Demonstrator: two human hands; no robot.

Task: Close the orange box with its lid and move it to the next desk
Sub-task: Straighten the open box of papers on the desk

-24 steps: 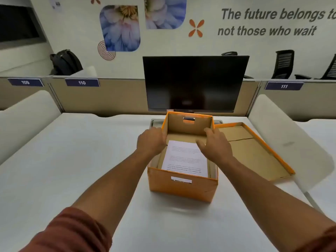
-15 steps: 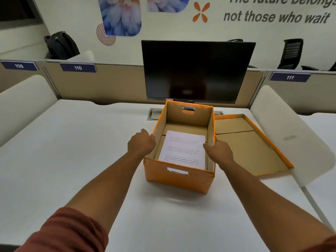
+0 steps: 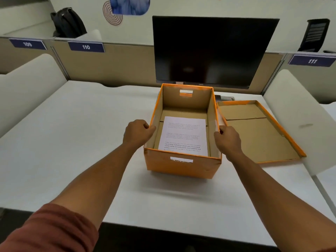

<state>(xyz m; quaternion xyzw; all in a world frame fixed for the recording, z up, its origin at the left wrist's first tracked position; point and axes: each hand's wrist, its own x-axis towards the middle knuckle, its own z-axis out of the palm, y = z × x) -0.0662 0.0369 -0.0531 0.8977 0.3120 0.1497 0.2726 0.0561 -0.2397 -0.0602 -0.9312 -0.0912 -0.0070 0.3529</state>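
An open orange box (image 3: 181,167) stands on the white desk (image 3: 72,142) in front of me, with a printed sheet of paper (image 3: 183,136) lying flat on its floor. Its orange lid (image 3: 258,133) lies upside down on the desk just right of the box, brown inside facing up. My left hand (image 3: 138,132) grips the box's left wall at the rim, fingers curled. My right hand (image 3: 228,140) grips the right wall at the rim, between box and lid.
A dark monitor (image 3: 209,51) stands right behind the box. White dividers (image 3: 294,113) rise at the desk's right and left sides (image 3: 23,84); desk 111 lies beyond the right one. A black backpack (image 3: 68,22) and an office chair (image 3: 314,35) sit behind the partition.
Both hands came out of the box's inside and moved apart to its two side walls, where they now grip the rims. The camera tilted down and closer.
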